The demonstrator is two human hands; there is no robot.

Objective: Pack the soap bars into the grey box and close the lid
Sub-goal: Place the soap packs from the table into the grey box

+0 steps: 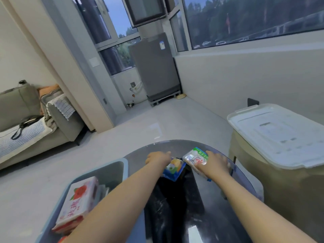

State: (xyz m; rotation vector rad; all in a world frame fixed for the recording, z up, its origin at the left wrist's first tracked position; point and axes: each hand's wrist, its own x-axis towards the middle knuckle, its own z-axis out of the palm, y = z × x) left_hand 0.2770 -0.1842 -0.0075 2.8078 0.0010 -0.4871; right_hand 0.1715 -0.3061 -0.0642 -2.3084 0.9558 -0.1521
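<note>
Right hand (216,163) grips the white-green wrapped soap bar (196,157); left hand's (157,157) fingers seem closed on the blue-yellow soap pack (173,168); either could slip off the dark glossy surface (175,207).

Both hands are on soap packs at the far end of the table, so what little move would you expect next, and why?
Probably a lift of both packs, carried back toward the grey box. The right hand grips the white-and-green soap pack, the left hand rests on the blue-and-yellow soap pack, and the box at near left is open, with a pink soap pack already inside.
</note>
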